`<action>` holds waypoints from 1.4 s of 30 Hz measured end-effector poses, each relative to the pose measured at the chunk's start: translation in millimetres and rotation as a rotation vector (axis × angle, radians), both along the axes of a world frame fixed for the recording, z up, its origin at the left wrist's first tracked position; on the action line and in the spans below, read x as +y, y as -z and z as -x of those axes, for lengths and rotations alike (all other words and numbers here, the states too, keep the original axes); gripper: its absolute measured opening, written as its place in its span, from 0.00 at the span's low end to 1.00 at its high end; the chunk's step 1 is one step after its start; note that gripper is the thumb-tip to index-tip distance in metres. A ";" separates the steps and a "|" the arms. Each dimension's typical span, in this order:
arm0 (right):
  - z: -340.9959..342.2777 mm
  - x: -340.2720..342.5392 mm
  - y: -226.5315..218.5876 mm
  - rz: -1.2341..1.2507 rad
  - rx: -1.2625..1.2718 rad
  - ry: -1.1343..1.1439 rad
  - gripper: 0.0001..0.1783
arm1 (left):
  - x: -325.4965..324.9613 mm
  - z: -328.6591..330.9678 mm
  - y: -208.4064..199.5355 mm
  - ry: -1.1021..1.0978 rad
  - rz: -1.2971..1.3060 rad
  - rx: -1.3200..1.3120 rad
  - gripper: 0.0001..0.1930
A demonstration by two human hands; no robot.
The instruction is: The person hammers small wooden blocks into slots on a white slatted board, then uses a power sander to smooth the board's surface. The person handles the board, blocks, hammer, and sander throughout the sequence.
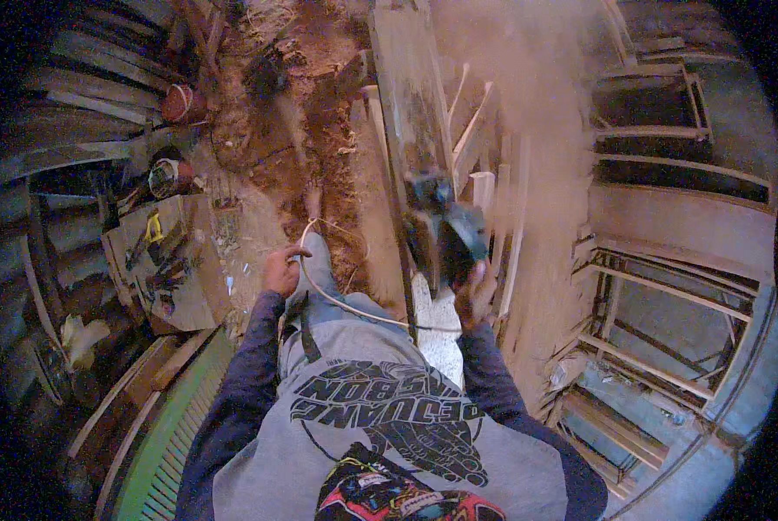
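Observation:
My right hand (473,293) is wrapped round the back of a teal and black electric hand planer (441,221), both smeared by motion. The planer rests on a long wooden beam (413,104) that runs away from me. A pale power cord (341,302) curves from beside my right hand across my lap. My left hand (281,271) is closed on this cord, to the left of my leg and apart from the beam. Between the planer and my body lies a whitish, speckled surface (435,323).
Dust (537,113) hangs right of the beam. Wooden frames (667,295) stand along the right. At left are a small wooden table (181,291) bearing tools, two red buckets (183,104), and a green slatted panel (176,425). Reddish shavings (319,113) cover the ground ahead.

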State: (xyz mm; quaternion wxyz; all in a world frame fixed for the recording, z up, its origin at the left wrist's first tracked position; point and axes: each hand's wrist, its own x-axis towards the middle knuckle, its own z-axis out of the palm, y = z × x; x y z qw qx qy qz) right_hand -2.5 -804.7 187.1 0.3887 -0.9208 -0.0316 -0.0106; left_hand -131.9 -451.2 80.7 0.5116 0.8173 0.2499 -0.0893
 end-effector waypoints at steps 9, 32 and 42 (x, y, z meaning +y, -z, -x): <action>-272.3 217.3 -42.1 -0.015 -0.260 -0.076 0.40 | 31.4 -12.4 -12.7 -0.198 -0.017 0.000 0.20; 94.7 -24.5 6.4 -0.349 0.361 0.201 0.32 | 8.2 28.0 23.6 0.110 -0.042 -0.074 0.20; -84.6 103.1 -30.3 0.025 -0.027 -0.046 0.30 | 16.8 34.8 33.4 -0.053 0.094 -0.075 0.19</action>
